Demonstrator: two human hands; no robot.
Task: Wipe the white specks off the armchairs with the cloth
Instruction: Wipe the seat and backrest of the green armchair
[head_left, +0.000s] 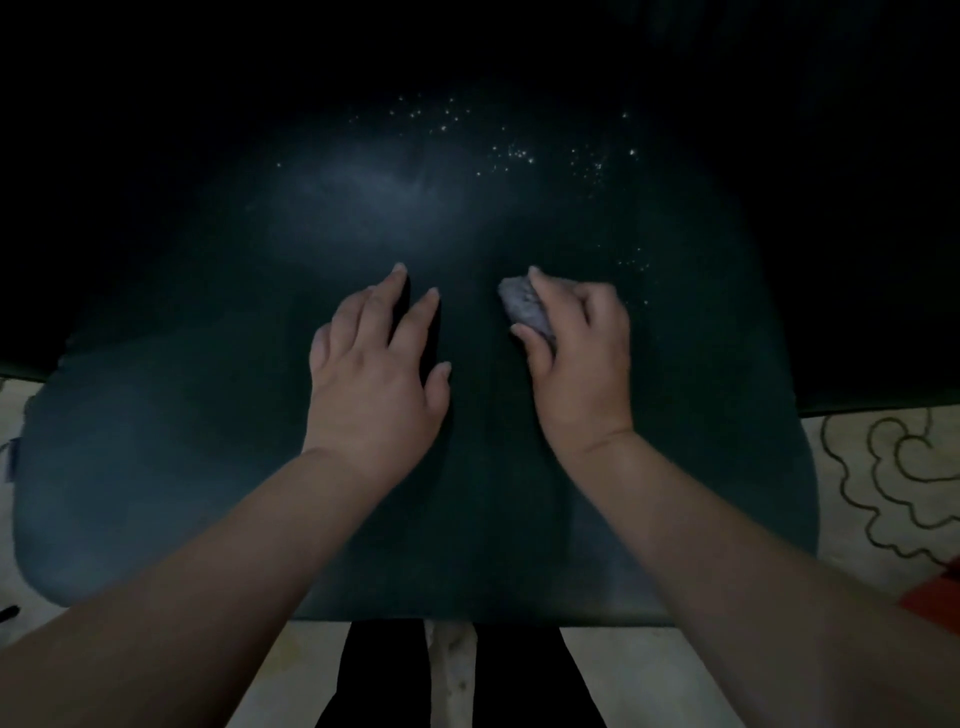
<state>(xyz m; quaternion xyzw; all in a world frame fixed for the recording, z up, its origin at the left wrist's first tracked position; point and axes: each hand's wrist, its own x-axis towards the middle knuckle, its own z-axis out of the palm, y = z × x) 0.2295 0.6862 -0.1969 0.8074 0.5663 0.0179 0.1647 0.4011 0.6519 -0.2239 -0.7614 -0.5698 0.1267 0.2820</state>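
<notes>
Dark green armchair seat (208, 467) has white specks (511, 153) far back. Right hand (579, 358) grips the balled grey cloth (524, 309) mid-seat. Left hand (376, 374) lies flat, fingers straight, beside it.

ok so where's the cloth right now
In the head view the cloth is bunched in the right hand, right of centre on the dark armchair seat, below the white specks.

Open seat (208, 415) around both hands (374, 374)
</notes>
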